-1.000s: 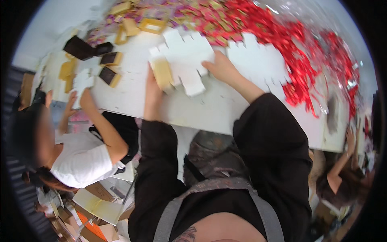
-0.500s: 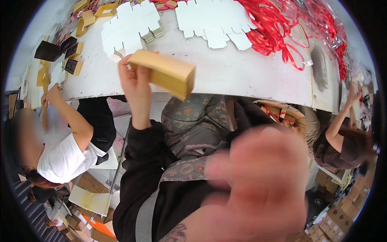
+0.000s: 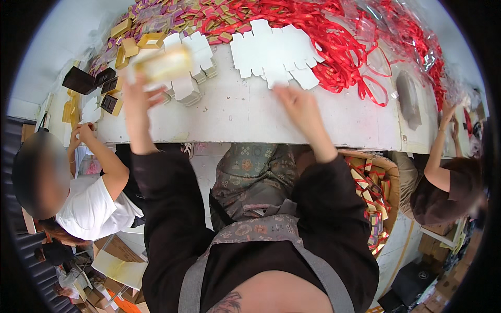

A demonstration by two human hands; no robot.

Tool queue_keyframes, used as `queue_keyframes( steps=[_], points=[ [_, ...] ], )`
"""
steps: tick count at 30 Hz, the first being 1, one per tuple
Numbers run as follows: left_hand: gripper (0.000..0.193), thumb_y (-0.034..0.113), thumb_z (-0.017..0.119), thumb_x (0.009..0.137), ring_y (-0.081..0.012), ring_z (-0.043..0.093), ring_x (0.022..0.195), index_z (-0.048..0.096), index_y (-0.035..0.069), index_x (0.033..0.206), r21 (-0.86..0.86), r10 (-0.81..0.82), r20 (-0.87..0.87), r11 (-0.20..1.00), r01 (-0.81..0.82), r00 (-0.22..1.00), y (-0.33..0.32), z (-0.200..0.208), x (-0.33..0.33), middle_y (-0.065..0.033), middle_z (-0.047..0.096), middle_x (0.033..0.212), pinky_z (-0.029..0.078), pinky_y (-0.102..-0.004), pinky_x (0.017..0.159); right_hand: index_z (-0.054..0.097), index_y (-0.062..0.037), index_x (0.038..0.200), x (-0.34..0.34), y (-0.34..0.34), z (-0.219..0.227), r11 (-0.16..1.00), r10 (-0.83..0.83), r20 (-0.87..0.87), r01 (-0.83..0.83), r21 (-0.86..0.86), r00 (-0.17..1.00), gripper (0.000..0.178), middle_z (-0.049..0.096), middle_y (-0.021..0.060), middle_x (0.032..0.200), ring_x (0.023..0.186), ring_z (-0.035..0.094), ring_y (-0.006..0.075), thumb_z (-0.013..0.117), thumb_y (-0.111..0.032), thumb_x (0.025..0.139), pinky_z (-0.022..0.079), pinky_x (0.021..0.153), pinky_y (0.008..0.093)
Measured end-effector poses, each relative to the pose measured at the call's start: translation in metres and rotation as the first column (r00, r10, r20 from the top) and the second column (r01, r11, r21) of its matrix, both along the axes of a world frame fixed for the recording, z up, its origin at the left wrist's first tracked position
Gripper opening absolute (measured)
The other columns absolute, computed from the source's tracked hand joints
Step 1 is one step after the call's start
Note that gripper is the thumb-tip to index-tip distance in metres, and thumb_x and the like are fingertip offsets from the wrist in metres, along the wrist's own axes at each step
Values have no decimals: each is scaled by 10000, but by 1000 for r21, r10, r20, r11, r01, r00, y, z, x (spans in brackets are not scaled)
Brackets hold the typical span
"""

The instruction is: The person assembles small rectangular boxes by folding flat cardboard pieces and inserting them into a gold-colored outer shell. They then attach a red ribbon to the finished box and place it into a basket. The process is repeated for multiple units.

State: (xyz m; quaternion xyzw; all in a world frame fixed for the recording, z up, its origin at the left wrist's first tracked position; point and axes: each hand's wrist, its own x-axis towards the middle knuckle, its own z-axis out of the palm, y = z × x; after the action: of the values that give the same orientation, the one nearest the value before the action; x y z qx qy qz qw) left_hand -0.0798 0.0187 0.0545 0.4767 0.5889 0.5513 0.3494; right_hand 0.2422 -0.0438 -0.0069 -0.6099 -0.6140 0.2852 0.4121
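Observation:
My left hand (image 3: 138,101) is raised over the left part of the table, its fingers spread. Just beyond its fingertips is a gold box (image 3: 164,63), smeared by motion; it looks released, though contact at the fingertips is hard to make out. Over the middle of the table, my right hand (image 3: 300,107) has thumb and fingers brought together at the near flap of a flat white card box blank (image 3: 274,52). Left of that pile lies another stack of white card blanks (image 3: 198,52), partly behind the gold box.
Red ribbon (image 3: 342,62) lies tangled at the right. Small gold and purple boxes (image 3: 172,18) heap along the back. A carton of ribboned boxes (image 3: 394,177) stands below the table's right side. Co-workers sit left (image 3: 91,208) and right (image 3: 443,193); dark boxes (image 3: 81,81) are near the left one.
The gold box has moved left and away from me, and my left hand's grip has opened. My right hand has gone from close in front of me to the white blanks. The view has shifted.

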Motion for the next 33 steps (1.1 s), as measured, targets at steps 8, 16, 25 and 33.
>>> queue_keyframes(
  steps=[8, 16, 25, 33],
  points=[
    [570, 56, 540, 884, -185, 647, 865, 299, 12, 1399, -54, -281, 118, 956, 289, 952, -46, -78, 78, -139, 381, 1395, 527, -259, 670, 422, -14, 1262, 52, 139, -2, 845, -316, 655, 517, -134, 686, 801, 613, 186, 1116, 1089, 540, 344, 765, -428, 669, 364, 895, 557],
    [592, 335, 383, 983, -261, 457, 1217, 197, 6, 1439, 144, -372, 497, 926, 348, 784, -47, -82, 102, -186, 368, 1396, 387, -383, 995, 579, 31, 1115, 45, 44, 16, 997, -45, -434, 16, -69, 900, 327, 645, 105, 1034, 911, 612, 203, 617, -157, 850, 469, 807, 298],
    [540, 448, 306, 989, -195, 534, 1123, 383, 53, 1350, 55, -310, 841, 864, 501, 443, -93, -111, 106, -71, 532, 1253, 450, -358, 936, 568, 7, 1099, 20, -54, -19, 979, -86, -725, -76, -188, 683, 295, 617, 15, 805, 617, 541, 59, 610, -199, 892, 421, 503, 210],
    [568, 491, 367, 958, -206, 583, 1042, 415, 47, 1309, 301, -427, 902, 729, 614, 65, -100, -93, 102, -86, 565, 1187, 502, -349, 855, 578, 38, 1084, -2, -70, -15, 956, -57, -298, -34, -290, 953, 328, 615, 43, 760, 577, 531, 77, 583, -229, 894, 403, 480, 218]
  ],
)
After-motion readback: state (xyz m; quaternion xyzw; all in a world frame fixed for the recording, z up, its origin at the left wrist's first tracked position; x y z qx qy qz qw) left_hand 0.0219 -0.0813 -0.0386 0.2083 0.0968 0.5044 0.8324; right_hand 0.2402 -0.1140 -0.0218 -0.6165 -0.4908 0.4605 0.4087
